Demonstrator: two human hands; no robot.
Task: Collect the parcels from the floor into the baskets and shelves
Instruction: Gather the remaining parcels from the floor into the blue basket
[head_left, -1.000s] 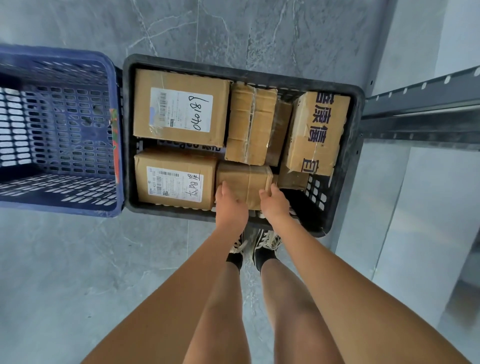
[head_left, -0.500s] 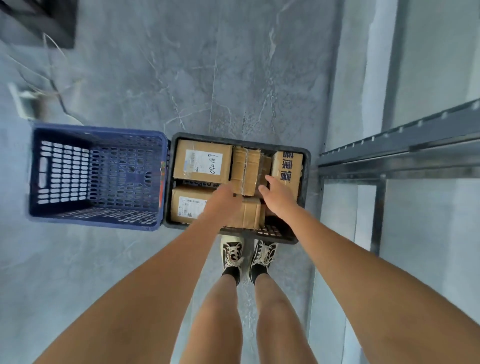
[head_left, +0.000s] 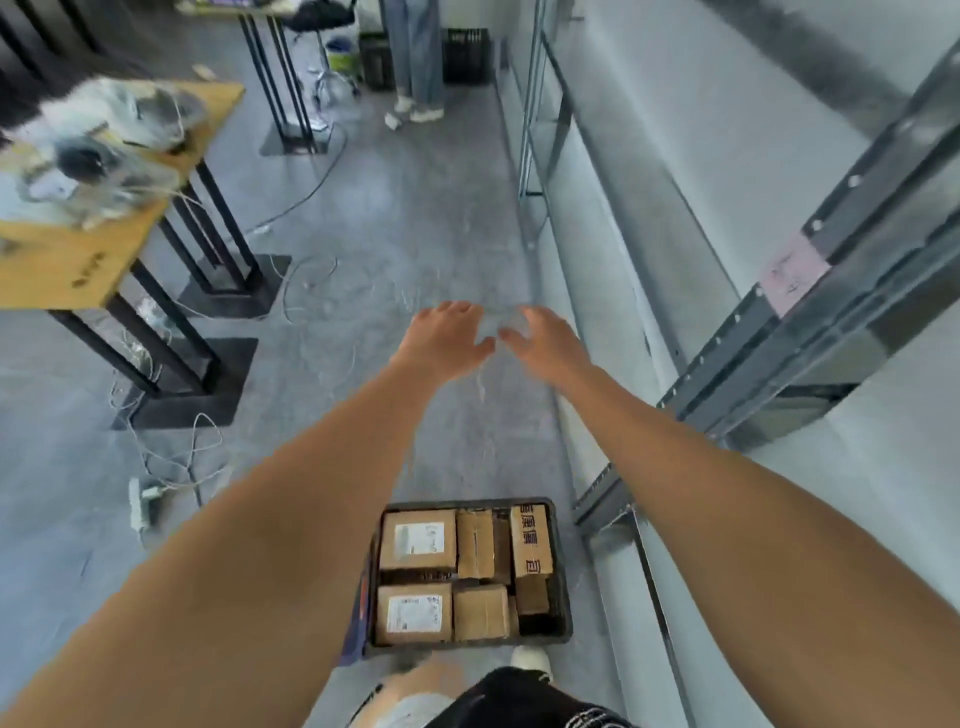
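Both hands (head_left: 493, 340) empty, fingers spread, raised fwd. Black crate (head_left: 561, 566) packed w/ parcels (head_left: 418, 540). Next, prob: find more on floor (head_left: 405, 249).

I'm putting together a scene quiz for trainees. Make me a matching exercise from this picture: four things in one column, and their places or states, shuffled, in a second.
Things:
1. black plastic basket
2. yellow wooden table top
3. grey metal shelf rack
4. left hand

Places or states:
A. along the wall on the right
B. on the floor at the person's feet, packed with brown cardboard parcels
C. stretched forward in the air, open and empty
D. far left, on black legs, with clutter on top

Pairs: 1-B, 2-D, 3-A, 4-C
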